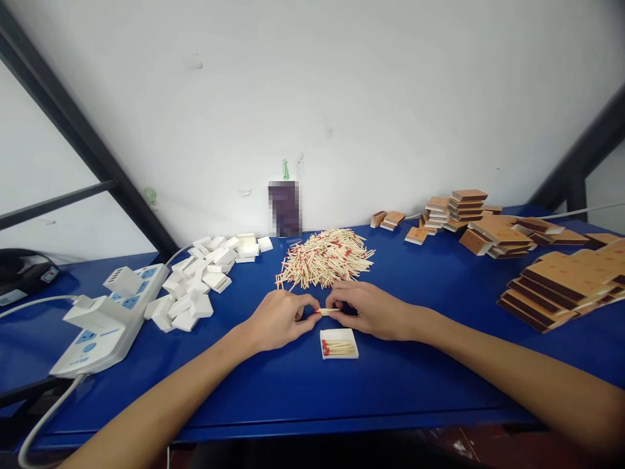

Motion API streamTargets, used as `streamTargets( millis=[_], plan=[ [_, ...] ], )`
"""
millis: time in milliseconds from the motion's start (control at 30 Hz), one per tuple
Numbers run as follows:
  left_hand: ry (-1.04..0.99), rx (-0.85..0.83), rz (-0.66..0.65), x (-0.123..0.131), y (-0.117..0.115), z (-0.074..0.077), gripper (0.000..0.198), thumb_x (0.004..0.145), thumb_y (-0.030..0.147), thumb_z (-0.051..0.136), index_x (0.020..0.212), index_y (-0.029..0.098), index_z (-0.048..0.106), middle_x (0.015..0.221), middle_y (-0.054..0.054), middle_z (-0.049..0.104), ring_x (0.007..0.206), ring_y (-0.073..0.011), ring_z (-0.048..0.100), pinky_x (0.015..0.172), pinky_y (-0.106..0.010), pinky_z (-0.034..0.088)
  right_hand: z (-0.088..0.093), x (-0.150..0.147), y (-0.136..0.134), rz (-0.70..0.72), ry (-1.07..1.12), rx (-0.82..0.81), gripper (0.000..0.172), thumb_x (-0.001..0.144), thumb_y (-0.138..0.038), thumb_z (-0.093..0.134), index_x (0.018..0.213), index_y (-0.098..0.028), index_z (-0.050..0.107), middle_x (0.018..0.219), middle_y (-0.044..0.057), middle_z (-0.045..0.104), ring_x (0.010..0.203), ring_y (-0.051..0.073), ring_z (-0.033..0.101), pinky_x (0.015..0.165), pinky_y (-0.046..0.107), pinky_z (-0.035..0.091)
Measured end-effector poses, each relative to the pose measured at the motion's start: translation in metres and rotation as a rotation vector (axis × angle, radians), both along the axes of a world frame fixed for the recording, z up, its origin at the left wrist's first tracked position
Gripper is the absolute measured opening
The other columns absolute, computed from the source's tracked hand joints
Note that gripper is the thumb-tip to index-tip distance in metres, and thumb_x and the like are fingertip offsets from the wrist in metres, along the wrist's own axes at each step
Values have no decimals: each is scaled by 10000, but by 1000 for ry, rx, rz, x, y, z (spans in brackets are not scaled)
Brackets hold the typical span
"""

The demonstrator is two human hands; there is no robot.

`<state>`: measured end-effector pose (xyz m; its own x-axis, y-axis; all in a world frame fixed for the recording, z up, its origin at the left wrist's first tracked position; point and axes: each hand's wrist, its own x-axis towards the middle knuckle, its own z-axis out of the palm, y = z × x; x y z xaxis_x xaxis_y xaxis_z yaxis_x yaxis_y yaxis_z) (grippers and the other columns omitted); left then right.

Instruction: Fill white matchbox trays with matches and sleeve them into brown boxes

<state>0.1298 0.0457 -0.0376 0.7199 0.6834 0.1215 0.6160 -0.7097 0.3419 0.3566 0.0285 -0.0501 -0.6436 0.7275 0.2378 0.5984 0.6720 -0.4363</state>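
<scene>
Between my two hands lies a small bunch of matches point(327, 311), red heads toward the left. The fingertips of my left hand point(283, 318) pinch the head end, and those of my right hand point(368, 309) grip the plain end. Just below them on the table is a white matchbox tray point(355, 333), partly filled with matches whose red heads also point left. Behind my hands rises a large loose heap of matches point(329, 257), heads in mixed directions. How many matches my fingers hold I cannot tell.
White empty matchbox trays point(195, 277) are piled at the left. Beside them is a white power strip point(112, 326) with plugs and cables. Brown matchbox sleeves and boxes point(561, 280) are stacked at the right. A pixelated dark rectangle point(286, 208) stands against the wall. The table point(415, 391) is blue.
</scene>
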Motion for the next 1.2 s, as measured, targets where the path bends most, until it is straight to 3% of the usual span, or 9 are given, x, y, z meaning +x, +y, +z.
streamTargets(
  millis=[433, 667, 1200],
  plan=[
    [54, -7, 17, 4, -1, 3, 158, 879, 289, 545, 948, 200, 655, 571, 57, 562, 489, -95, 474, 538, -217, 298, -6, 0, 3, 18, 28, 116, 167, 941, -273, 559, 1004, -195, 692, 994, 71, 635, 935, 196, 580, 827, 340, 464],
    [42, 10, 2, 3, -2, 2, 145, 887, 309, 558, 918, 196, 644, 583, 58, 566, 489, -97, 471, 527, -218, 281, -2, -5, -3, 15, -59, 134, 200, 981, -271, 466, 937, -169, 632, 897, 63, 607, 827, 184, 557, 736, 323, 453],
    [73, 31, 26, 4, -2, 2, 168, 919, 325, 526, 954, 201, 634, 589, 52, 562, 496, -107, 498, 532, -225, 297, 0, -6, -4, -18, -100, 122, 149, 981, -247, 457, 933, -173, 578, 940, 64, 592, 818, 180, 557, 716, 317, 442]
  ],
)
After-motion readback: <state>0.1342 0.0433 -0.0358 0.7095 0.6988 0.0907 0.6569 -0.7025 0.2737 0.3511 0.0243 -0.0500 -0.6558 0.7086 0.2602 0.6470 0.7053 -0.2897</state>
